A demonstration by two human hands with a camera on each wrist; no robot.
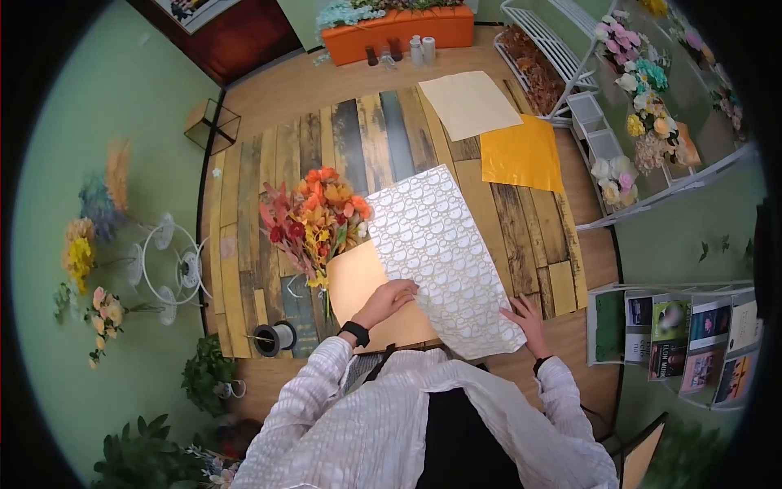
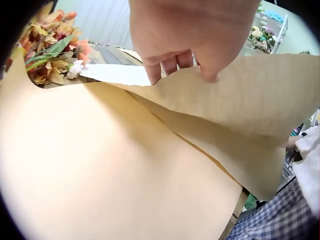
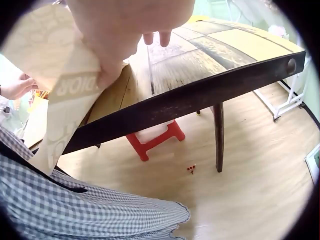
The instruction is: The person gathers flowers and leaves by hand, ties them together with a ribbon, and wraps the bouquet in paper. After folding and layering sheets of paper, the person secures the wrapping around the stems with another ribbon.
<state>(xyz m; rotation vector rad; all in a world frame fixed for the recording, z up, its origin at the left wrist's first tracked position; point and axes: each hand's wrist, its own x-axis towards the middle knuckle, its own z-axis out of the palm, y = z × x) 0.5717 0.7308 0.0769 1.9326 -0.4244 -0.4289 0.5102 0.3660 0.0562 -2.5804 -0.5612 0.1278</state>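
A white wrapping paper sheet with a repeated gold pattern lies at an angle over the table's near side. Its plain tan back shows in the left wrist view. My left hand pinches its left edge between thumb and fingers, lifting it over a peach paper sheet. My right hand holds the patterned sheet's right edge, thumb against the paper, other fingers spread toward the tabletop. Part of the sheet hangs past the table's front edge. Left of the papers lies an orange-and-red flower bunch.
Cream paper and yellow paper lie at the table's far right. A ribbon spool stands at the near left corner. Flower racks and a magazine stand line the right side. Below the table is a red stool.
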